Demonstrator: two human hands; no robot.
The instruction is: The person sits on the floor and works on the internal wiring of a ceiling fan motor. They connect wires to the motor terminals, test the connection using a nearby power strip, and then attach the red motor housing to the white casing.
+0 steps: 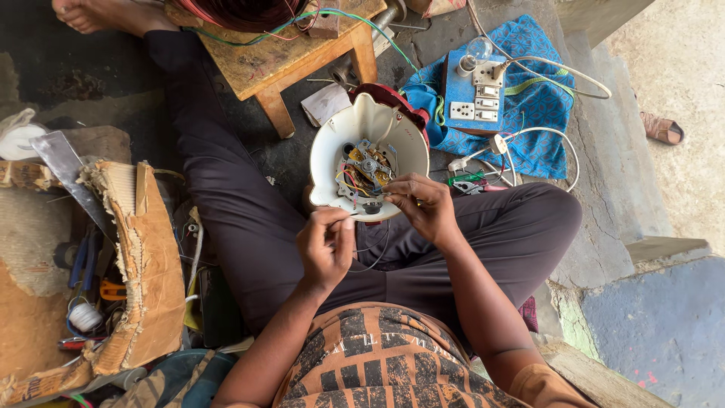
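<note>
Two pinched hands, left hand on thin wire, right hand at white housing

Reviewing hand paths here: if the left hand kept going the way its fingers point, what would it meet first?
Likely the wiring inside the cream housing; the left hand points up-right toward it, though depth is unclear.

Torn brown cardboard box: near left, open, ragged edges, tools and a white spool inside. White plastic bag: far left edge, crumpled. No labels, signs or screens visible.
</note>
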